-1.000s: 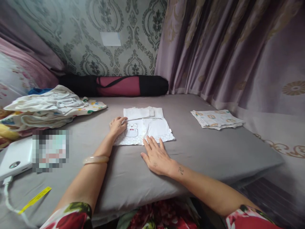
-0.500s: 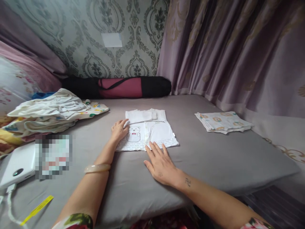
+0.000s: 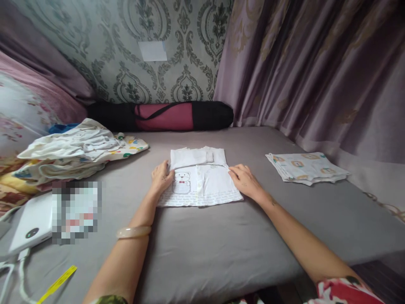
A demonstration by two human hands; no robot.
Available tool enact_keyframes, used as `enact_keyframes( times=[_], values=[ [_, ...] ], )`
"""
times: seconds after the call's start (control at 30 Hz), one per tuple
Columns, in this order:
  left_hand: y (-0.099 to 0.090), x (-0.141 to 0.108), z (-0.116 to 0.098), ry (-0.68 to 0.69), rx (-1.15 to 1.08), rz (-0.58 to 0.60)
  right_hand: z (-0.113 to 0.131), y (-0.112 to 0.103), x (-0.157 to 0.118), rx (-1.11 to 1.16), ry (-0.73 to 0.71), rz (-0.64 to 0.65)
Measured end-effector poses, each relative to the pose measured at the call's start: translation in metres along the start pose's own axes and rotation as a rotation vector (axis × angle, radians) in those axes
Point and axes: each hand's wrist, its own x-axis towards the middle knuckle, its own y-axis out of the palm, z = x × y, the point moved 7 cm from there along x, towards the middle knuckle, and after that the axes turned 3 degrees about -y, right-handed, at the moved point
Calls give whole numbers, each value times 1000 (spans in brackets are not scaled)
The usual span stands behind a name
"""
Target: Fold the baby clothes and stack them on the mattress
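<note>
A small white baby shirt [image 3: 218, 181] lies front up on the grey sheet, with a bear print on its left half and a button strip down the middle. Its sleeves [image 3: 191, 158] are folded across the top. My left hand [image 3: 162, 178] is at the shirt's left side, fingers curled and closed on the edge. At the opposite side, my right hand [image 3: 246, 180] has its fingers together, pinching the right edge near the sleeve fold. The undersides of both edges are hidden by my fingers.
A folded printed cloth [image 3: 305, 168] lies to the right. On the left are a heap of baby clothes [image 3: 79, 145], a white power bank [image 3: 33, 223] with a cable, and a yellow strip [image 3: 58, 283]. A black and maroon long bag [image 3: 163, 116] rests along the wall.
My right hand has moved up and right, from the shirt's bottom hem to its right edge. My left hand stays at the left edge. The view has shifted slightly.
</note>
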Motion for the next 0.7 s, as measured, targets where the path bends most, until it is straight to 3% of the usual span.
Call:
enact_keyframes(
  times=[0.23, 0.4, 0.7],
  values=[
    [0, 2, 4, -16, -45, -2, -9, 26, 3, -149, -4, 23],
    [1, 4, 8, -16, -55, -3, -9, 28, -4, -85, 10, 35],
    [-5, -2, 7, -25, 50, -43, 0, 15, -34, 174, 74, 219]
  ],
)
